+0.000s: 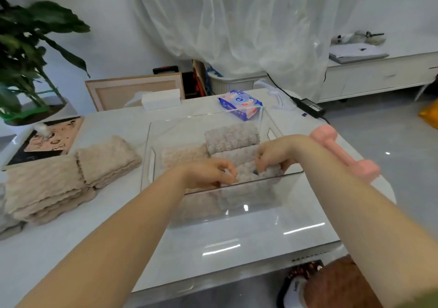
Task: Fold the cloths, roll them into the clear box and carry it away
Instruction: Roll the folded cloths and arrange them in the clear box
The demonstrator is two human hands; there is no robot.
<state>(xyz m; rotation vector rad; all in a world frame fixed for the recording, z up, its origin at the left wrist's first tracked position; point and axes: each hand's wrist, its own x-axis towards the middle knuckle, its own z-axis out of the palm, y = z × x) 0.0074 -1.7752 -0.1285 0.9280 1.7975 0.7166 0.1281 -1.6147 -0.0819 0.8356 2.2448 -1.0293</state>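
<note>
Folded cloths [47, 189]: two beige stacks lie on the counter [237, 243] well to the left of the clear box [148, 165], not yet rolled.
Clear box: it stands on the counter, open-topped, and holds all the rolls made so far.
Beige roll [182, 153]: it lies in the box's left half, leaving free floor toward the near wall.
Left hand [208, 173]: inside the box at its near wall, with fingers curled onto the left end of the grey roll [251, 172].
Grey roll: low in the box's right half, nearest the front wall, just in front of two other grey rolls [232, 137].
Right hand [272, 158]: inside the box, clamped on the roll's right end.
Step, as I judge it: seating this roll.
Doing it well: keep both ends pinched so the roll does not spring open. Press it down against its neighbour with the loose edge underneath. Let go only once it sits snug.
Pink dumbbell [343, 151]: it lies just right of the box beside the right forearm, so mind the elbow when withdrawing.
</note>
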